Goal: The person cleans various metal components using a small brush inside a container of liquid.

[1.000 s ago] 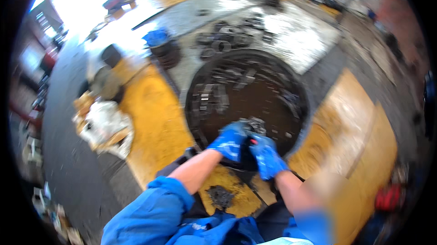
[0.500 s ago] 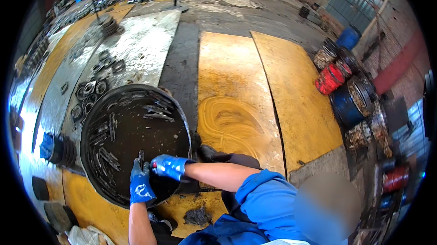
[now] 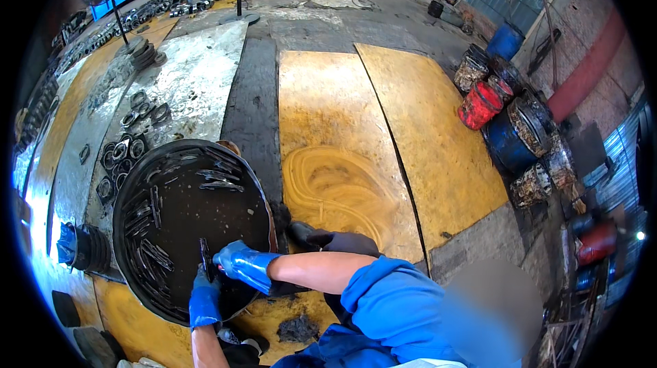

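Note:
A large round black tub (image 3: pixel 123 231) of dark liquid sits in front of me, with several dark, wet, narrow pieces (image 3: pixel 156 257) along its left side and more toward its far rim. Over the near part of the tub, my left hand (image 3: pixel 204 299) in a blue glove is closed on a dark narrow piece (image 3: pixel 204 250), which points up and away. Beside it, my blue-gloved right hand (image 3: pixel 241 263) has its fingers closed near that piece. A small red spot shows at the right fingertips; what it belongs to is too small to tell.
Left of the tub lie dark ring-shaped parts (image 3: pixel 123 152) and a stack of black buckets (image 3: pixel 89 248). Yellow sheets (image 3: pixel 328 101) cover the floor ahead. A red bucket (image 3: pixel 479 104) and dirty drums (image 3: pixel 513 142) line the right side. A dark clump (image 3: pixel 298 327) lies near my feet.
The view has shifted slightly. More of the dark piece now shows above my left hand, and my right hand has turned a little beside it.

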Available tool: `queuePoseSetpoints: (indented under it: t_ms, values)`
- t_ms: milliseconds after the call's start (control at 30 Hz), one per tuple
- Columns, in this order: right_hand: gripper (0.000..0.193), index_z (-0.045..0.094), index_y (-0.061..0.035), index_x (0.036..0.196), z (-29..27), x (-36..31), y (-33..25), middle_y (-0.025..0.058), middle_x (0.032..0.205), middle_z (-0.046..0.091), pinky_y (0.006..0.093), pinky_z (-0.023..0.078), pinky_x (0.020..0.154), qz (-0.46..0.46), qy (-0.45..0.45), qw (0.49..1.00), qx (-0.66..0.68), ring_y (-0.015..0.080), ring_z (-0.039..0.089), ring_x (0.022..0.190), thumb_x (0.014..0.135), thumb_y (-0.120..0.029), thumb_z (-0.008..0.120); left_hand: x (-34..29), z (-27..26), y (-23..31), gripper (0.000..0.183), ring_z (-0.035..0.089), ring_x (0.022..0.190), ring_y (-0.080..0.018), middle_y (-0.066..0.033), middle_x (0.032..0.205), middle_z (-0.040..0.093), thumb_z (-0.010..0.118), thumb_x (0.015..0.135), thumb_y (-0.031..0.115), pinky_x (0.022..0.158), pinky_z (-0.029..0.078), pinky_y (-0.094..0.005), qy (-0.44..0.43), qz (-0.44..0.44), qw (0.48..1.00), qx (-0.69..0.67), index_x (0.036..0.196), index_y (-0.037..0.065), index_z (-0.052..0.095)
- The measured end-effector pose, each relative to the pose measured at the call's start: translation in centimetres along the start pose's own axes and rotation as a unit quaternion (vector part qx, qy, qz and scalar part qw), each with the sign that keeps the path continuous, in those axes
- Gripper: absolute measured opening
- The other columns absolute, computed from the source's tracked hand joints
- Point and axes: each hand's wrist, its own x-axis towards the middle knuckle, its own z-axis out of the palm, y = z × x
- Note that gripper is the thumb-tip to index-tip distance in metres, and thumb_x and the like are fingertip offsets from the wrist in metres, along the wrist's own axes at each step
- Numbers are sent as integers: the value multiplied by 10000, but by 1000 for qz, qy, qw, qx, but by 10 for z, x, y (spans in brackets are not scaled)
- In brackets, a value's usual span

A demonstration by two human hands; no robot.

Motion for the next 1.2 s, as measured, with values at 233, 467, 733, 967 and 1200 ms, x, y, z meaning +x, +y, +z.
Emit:
queuePoseSetpoints:
  t_ms: [233,467,733,967,1200]
  values:
    - [255,714,-27,864,-15,8,20,238,799,681,498,494,657,44,-3,988,151,386,645,681,833,-257,610,-9,-5,-13,383,705,906,-387,-234,1003,725,705,916,158,799,542,-478,28,-81,995,44,1244,-27,634]
    - [239,747,-28,888,-31,-11,-5,225,808,710,488,510,661,-2,9,977,211,357,680,692,793,-228,658,-22,-24,17,338,688,866,-264,-165,1027,738,673,951,137,811,539,-399,41,-41,998,19,1255,-8,644]
    - [175,722,-133,970,7,-8,-21,109,896,739,500,546,680,-106,-22,986,-126,325,735,854,837,-246,714,-16,-65,71,362,692,946,-464,-296,976,713,740,856,282,810,547,-486,-4,-12,991,137,1047,-25,727]
    - [192,717,-140,980,6,-25,-28,69,874,694,441,505,699,-177,79,959,-208,276,707,804,833,-264,719,-8,-59,66,302,673,966,-477,-296,989,707,723,888,250,832,539,-509,65,14,985,161,1043,-9,731]
    - [171,714,-119,1010,-19,3,-24,163,991,734,495,562,797,15,51,997,50,415,695,933,885,-224,662,9,-28,41,346,660,1065,-466,-285,1158,693,676,946,215,901,542,-492,159,57,984,56,1215,-2,674]
